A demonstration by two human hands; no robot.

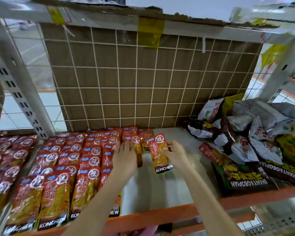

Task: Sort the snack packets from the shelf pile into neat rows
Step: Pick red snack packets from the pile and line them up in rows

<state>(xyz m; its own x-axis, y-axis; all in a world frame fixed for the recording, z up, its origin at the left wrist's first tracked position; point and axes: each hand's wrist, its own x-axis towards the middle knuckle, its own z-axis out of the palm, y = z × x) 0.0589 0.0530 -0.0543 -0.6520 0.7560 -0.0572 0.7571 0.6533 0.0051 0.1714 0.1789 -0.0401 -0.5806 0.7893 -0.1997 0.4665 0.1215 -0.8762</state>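
Red and yellow KONCHEW snack packets (71,169) lie in overlapping rows across the left half of the shelf. My left hand (125,156) lies flat with straight fingers on the rightmost row's packets. My right hand (174,153) pinches the right edge of one red KONCHEW packet (157,153), which lies lengthwise just right of the rows. A mixed pile of packets (245,133) sits at the shelf's right end. One more red packet (211,154) lies at the pile's left foot.
The white shelf board (160,189) shows between rows and pile, with an orange front rail (160,213). Behind stands a wire grid backed by cardboard (143,79). Dark green SHANYAOBOPIAN bags (245,181) lie at front right. More red packets (5,159) fill the neighbouring shelf at left.
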